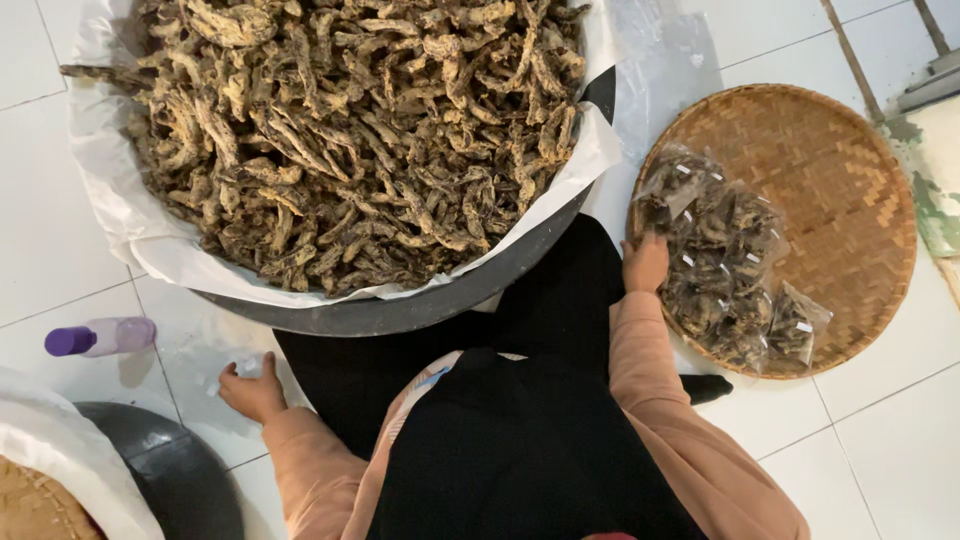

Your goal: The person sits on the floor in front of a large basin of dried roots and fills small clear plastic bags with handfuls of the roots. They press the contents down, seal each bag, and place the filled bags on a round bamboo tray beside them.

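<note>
1. Two hands are at work, one on each side of the large basin [420,305], which serves as the landmark.
2. Right hand [645,262]: just right of the basin, fingers curled onto the near edge of a heap of filled clear bags [720,270]; whether it pinches one bag or only presses on the heap cannot be told. Arm in a peach sleeve [660,400], extended forward, elbow bent close to the body.
3. Filled clear bags: piled on a round woven tray [850,190] right of the basin, likely kept there to separate packed goods from loose stock.
4. Left hand [250,390]: below the basin's left edge, palm down on the tiled floor [880,440], fingers loosely spread over a small clear wrapper [235,368]; no firm hold visible.
5. Basin: lined with white paper [110,190], heaped with dried brown strips [350,130].
6. Purple-capped bottle [100,337]: lying on its side, left of the basin.
</note>
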`<state>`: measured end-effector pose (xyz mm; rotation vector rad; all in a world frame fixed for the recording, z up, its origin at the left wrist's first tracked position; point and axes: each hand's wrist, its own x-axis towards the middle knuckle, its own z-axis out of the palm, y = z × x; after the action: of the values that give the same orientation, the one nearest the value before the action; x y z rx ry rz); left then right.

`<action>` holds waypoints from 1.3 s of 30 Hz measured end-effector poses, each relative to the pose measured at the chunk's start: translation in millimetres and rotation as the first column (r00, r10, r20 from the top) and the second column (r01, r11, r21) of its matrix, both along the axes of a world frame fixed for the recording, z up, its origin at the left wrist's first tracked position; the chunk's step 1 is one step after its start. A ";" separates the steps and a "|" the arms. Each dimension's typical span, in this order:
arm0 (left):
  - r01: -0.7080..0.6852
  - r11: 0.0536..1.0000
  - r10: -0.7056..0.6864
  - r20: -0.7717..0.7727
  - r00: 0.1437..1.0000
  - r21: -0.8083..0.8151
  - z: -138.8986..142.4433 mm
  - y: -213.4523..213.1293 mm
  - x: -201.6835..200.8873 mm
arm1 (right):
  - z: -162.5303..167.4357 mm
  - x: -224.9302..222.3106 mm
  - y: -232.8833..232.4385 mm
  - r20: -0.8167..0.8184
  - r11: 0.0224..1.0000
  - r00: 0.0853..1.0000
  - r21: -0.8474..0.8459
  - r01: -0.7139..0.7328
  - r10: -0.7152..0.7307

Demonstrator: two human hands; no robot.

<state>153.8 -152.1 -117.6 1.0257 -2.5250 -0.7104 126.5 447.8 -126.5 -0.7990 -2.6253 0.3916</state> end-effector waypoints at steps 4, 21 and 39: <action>0.003 1.000 -0.006 0.202 0.979 0.015 -12.7 1.6 1.7 | -4.6 4.9 3.9 0.163 0.999 0.986 0.047 0.012 -0.020; 0.116 0.979 -0.195 0.596 0.779 0.168 -25.8 9.0 -9.1 | 4.4 155.6 54.0 0.392 0.973 0.900 0.042 -0.225 0.191; 0.086 0.990 -0.044 0.343 0.938 -0.110 9.9 15.6 31.4 | 51.1 25.8 63.5 -0.813 0.985 0.559 -0.166 0.042 -0.161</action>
<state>185.2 -136.5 -107.6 1.1061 -2.8667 -0.4132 152.3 511.3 -75.4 -0.5841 -1.6535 0.7070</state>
